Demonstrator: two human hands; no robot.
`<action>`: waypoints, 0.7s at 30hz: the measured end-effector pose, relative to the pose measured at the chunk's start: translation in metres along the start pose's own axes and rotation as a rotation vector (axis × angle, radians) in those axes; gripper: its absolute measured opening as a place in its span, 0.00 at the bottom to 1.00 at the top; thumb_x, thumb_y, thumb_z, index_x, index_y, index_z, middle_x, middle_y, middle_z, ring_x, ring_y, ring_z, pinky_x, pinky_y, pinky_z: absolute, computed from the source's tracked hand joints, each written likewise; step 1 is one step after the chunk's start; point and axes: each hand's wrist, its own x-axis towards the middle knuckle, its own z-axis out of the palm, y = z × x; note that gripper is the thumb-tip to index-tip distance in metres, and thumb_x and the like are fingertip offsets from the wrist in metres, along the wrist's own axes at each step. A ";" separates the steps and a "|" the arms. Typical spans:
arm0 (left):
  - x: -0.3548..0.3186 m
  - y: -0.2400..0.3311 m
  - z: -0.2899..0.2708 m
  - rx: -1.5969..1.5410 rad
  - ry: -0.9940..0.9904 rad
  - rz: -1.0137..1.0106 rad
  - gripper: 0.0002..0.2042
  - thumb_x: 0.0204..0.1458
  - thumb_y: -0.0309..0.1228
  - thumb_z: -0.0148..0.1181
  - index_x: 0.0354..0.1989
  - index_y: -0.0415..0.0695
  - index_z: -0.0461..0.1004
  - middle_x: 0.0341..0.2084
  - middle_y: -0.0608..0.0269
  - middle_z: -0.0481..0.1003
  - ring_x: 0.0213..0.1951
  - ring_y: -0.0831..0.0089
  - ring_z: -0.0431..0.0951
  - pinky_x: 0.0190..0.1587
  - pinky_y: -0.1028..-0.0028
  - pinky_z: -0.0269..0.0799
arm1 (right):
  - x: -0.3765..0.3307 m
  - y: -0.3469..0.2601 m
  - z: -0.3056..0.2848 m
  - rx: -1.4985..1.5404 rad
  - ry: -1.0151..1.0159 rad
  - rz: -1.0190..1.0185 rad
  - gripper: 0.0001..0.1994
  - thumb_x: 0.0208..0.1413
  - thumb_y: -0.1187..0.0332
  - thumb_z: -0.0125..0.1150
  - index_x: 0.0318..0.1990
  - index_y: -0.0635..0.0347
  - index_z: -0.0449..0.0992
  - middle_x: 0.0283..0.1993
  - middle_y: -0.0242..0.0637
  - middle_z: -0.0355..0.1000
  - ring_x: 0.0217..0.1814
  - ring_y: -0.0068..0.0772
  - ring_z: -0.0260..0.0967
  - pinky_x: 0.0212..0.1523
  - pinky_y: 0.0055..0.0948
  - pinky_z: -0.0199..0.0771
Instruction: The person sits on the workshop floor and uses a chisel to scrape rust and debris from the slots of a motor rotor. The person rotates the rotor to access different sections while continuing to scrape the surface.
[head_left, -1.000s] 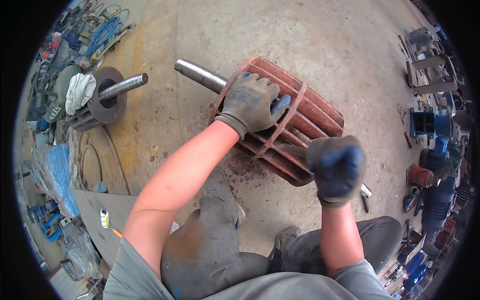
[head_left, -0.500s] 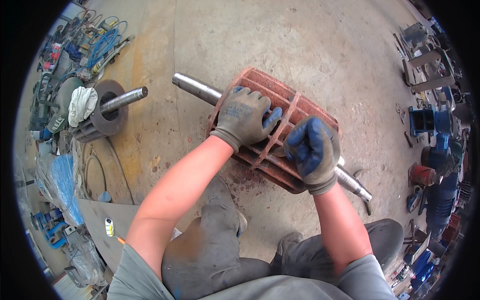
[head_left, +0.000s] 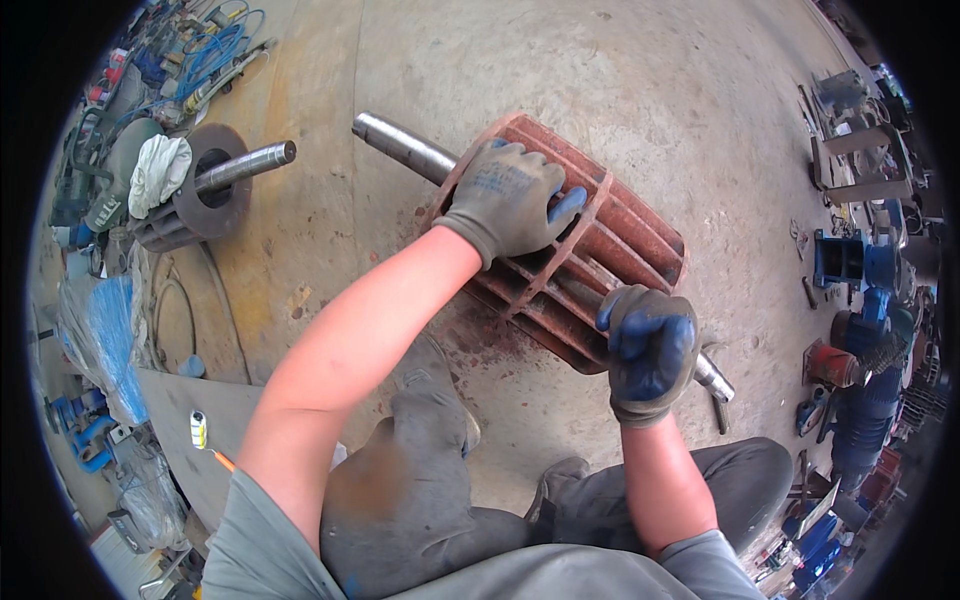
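Note:
A red-brown ribbed metal drum (head_left: 630, 240) with a bright steel shaft (head_left: 405, 145) through it lies at a slant on the floor before me. My left hand (head_left: 510, 200), in a grey glove with blue fingertips, grips the drum's upper left part, its fingers over a rib and its thumb apart. Beside the drum's lower right edge, my right hand (head_left: 655, 350) is closed, knuckles curled and blue palm side up. Whatever is inside that fist, if anything, is hidden. Part of the shaft's right end (head_left: 715, 380) shows past my right hand.
A second shaft (head_left: 245, 167) with a dark ringed drum (head_left: 220, 205) and a white cloth (head_left: 158, 172) stands at left. A paint roller (head_left: 199, 430) lies on a board (head_left: 170, 400). A tool handle (head_left: 722, 416) is near the right shaft end. Machine parts (head_left: 865, 260) line the right.
My right hand has moved from over the ribs down and right to the drum's edge, still closed. My left hand keeps its hold; the whole view has shifted slightly.

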 end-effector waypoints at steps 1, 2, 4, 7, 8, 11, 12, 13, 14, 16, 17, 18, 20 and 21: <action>0.005 -0.001 0.001 0.000 -0.015 -0.003 0.19 0.69 0.48 0.62 0.32 0.46 0.82 0.32 0.52 0.84 0.40 0.51 0.84 0.55 0.53 0.75 | -0.001 -0.001 0.002 -0.055 0.015 0.011 0.23 0.83 0.47 0.46 0.39 0.54 0.73 0.26 0.29 0.61 0.28 0.31 0.60 0.41 0.41 0.70; 0.010 -0.002 0.002 0.000 -0.039 -0.005 0.20 0.69 0.49 0.61 0.32 0.46 0.82 0.33 0.51 0.84 0.41 0.51 0.84 0.55 0.53 0.75 | -0.001 -0.002 0.004 -0.083 0.019 -0.011 0.23 0.83 0.48 0.46 0.39 0.54 0.73 0.27 0.30 0.62 0.29 0.32 0.61 0.41 0.41 0.70; 0.022 -0.003 0.004 0.006 -0.061 -0.011 0.22 0.71 0.51 0.58 0.35 0.44 0.84 0.36 0.49 0.86 0.44 0.49 0.86 0.58 0.52 0.75 | 0.005 -0.002 0.006 -0.142 0.027 -0.030 0.23 0.84 0.48 0.45 0.39 0.54 0.73 0.29 0.32 0.64 0.31 0.33 0.62 0.42 0.43 0.70; 0.040 -0.003 0.007 0.004 -0.145 -0.043 0.24 0.72 0.52 0.56 0.39 0.42 0.86 0.39 0.47 0.87 0.47 0.49 0.86 0.62 0.52 0.76 | 0.022 0.002 0.008 0.044 -0.003 -0.205 0.23 0.81 0.50 0.49 0.38 0.60 0.75 0.33 0.39 0.70 0.37 0.40 0.67 0.45 0.46 0.72; 0.043 -0.001 0.007 0.003 -0.145 -0.060 0.24 0.72 0.52 0.56 0.39 0.42 0.86 0.39 0.47 0.87 0.47 0.49 0.87 0.62 0.53 0.76 | 0.029 0.002 0.007 0.099 0.026 -0.250 0.24 0.78 0.50 0.53 0.36 0.64 0.77 0.34 0.43 0.72 0.38 0.44 0.70 0.45 0.47 0.74; 0.057 0.002 0.004 0.011 -0.173 -0.085 0.25 0.72 0.52 0.55 0.39 0.42 0.87 0.39 0.46 0.88 0.47 0.49 0.87 0.62 0.54 0.76 | 0.046 0.002 0.003 -0.138 0.009 -0.041 0.20 0.82 0.51 0.46 0.38 0.54 0.70 0.33 0.34 0.65 0.36 0.38 0.63 0.49 0.46 0.71; 0.061 0.002 0.001 0.014 -0.204 -0.098 0.25 0.72 0.52 0.55 0.39 0.42 0.87 0.39 0.46 0.88 0.47 0.49 0.87 0.62 0.54 0.76 | 0.051 0.003 0.001 -0.088 0.016 -0.097 0.20 0.82 0.51 0.46 0.38 0.54 0.70 0.33 0.34 0.65 0.35 0.38 0.63 0.49 0.46 0.71; 0.063 0.003 0.001 0.007 -0.245 -0.114 0.25 0.72 0.52 0.54 0.39 0.42 0.87 0.39 0.46 0.88 0.48 0.49 0.87 0.62 0.54 0.76 | 0.053 0.000 -0.001 -0.043 0.027 -0.140 0.20 0.82 0.51 0.46 0.38 0.54 0.70 0.33 0.35 0.66 0.35 0.37 0.63 0.49 0.46 0.71; 0.066 0.003 0.000 0.020 -0.247 -0.110 0.25 0.72 0.52 0.54 0.39 0.42 0.87 0.40 0.46 0.88 0.48 0.49 0.87 0.62 0.54 0.76 | 0.054 0.001 -0.003 0.031 0.050 -0.228 0.20 0.82 0.51 0.47 0.38 0.54 0.71 0.33 0.35 0.66 0.35 0.37 0.63 0.49 0.46 0.71; 0.070 0.004 0.001 0.042 -0.258 -0.111 0.26 0.72 0.53 0.54 0.40 0.43 0.88 0.40 0.46 0.88 0.48 0.50 0.87 0.62 0.54 0.76 | 0.055 0.002 -0.007 -0.012 -0.028 -0.206 0.20 0.83 0.52 0.46 0.38 0.55 0.71 0.33 0.35 0.67 0.34 0.36 0.63 0.50 0.45 0.70; 0.072 0.005 0.002 0.025 -0.276 -0.124 0.26 0.72 0.53 0.53 0.40 0.43 0.88 0.41 0.47 0.88 0.49 0.50 0.87 0.62 0.54 0.76 | 0.056 0.004 -0.010 -0.083 -0.004 -0.160 0.21 0.82 0.52 0.46 0.37 0.55 0.71 0.32 0.35 0.67 0.34 0.36 0.63 0.50 0.45 0.70; 0.075 0.005 0.004 0.014 -0.287 -0.133 0.26 0.73 0.53 0.53 0.41 0.43 0.88 0.41 0.47 0.88 0.49 0.50 0.87 0.62 0.54 0.76 | 0.057 0.007 -0.011 -0.183 -0.052 -0.105 0.21 0.82 0.52 0.46 0.37 0.54 0.71 0.32 0.35 0.68 0.34 0.35 0.63 0.50 0.45 0.69; 0.081 0.003 0.006 0.027 -0.292 -0.143 0.26 0.73 0.53 0.53 0.42 0.43 0.89 0.42 0.47 0.88 0.50 0.50 0.88 0.62 0.54 0.76 | 0.058 0.011 -0.015 -0.095 0.066 -0.055 0.22 0.81 0.49 0.49 0.36 0.55 0.72 0.31 0.34 0.67 0.34 0.36 0.63 0.50 0.45 0.68; 0.081 0.004 0.008 0.042 -0.296 -0.138 0.26 0.73 0.53 0.53 0.43 0.43 0.89 0.42 0.47 0.88 0.50 0.50 0.88 0.63 0.54 0.76 | 0.057 0.013 -0.017 -0.085 0.081 -0.098 0.23 0.81 0.48 0.49 0.35 0.55 0.71 0.31 0.34 0.66 0.34 0.36 0.63 0.50 0.45 0.68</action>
